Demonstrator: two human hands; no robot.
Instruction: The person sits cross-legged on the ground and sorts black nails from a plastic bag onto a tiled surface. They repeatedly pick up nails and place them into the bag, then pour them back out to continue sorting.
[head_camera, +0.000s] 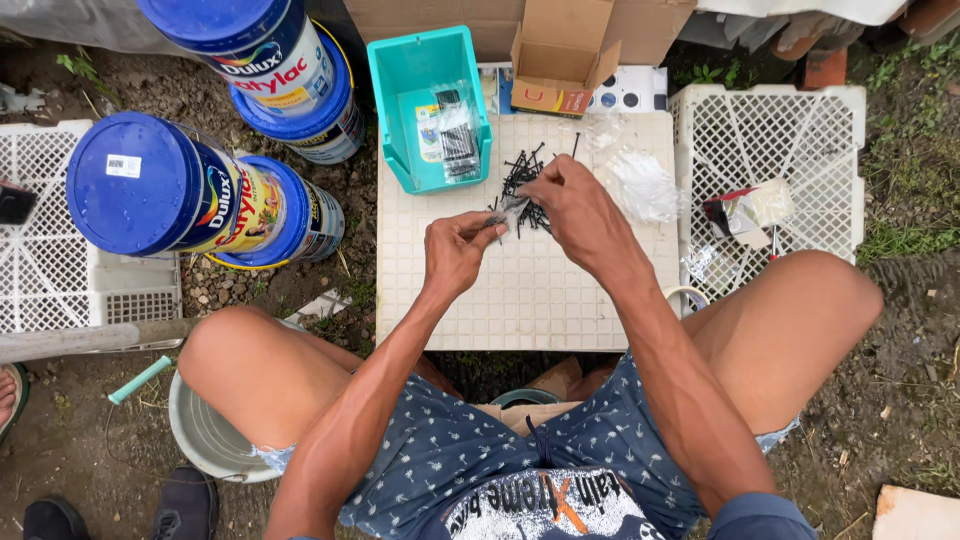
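Seen from above, a seated person with bare knees spread leans over a cream plastic surface (520, 290), an upturned crate with a fine square grid moulded into its top, set on bare, stony earth. To the left lie and stand several round paint buckets (165, 185) with glossy blue lids and printed sides, partly resting on a white lattice crate (45, 270). To the right sits another white lattice crate (790, 140), holding small crumpled packets. At the far edge of the surface rests a teal plastic bin (420, 75) with smooth sloped walls and clear packets inside, and beside it an open brown cardboard box (560, 55) with raised flaps. A crinkled clear plastic bag (645, 185) lies on the surface to the right of the hands. Between bin and hands is a loose scatter of thin black nails (525, 175), matte and straight. The right hand (575, 205) rests fingers down at that scatter, pinching toward the left. The left hand (455, 245) is narrowed to a pinch; the two seem to share a small clear packet (512, 210), though it is too small to be certain.
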